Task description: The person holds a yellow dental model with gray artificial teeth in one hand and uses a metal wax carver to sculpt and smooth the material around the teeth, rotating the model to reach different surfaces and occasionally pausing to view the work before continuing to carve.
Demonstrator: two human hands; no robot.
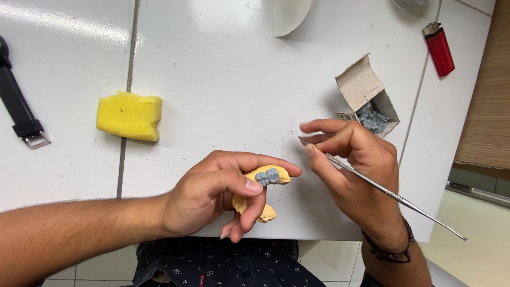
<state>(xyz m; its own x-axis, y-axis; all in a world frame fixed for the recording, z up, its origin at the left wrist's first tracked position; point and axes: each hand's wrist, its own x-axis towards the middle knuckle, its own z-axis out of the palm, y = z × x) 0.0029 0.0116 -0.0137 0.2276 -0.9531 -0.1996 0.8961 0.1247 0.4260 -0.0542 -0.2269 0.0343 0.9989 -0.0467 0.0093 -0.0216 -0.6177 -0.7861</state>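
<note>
My left hand [218, 194] grips a yellow plaster dental model [264, 212] near the table's front edge, thumb pressed on top. Grey wax teeth [267, 176] sit on the model's upper ridge. My right hand [356, 170] is just right of it and pinches a thin metal carving tool [393, 194]. The tool's blade tip [302, 141] points left, a little above and right of the grey wax, not touching it. Its long handle runs down to the right past my wrist.
A yellow sponge [129, 116] lies at left on the white tiled table [223, 74]. An open small cardboard box [367, 98] with grey pieces stands behind my right hand. A red lighter [439, 50] lies at the far right, a black watch strap [18, 106] at the far left.
</note>
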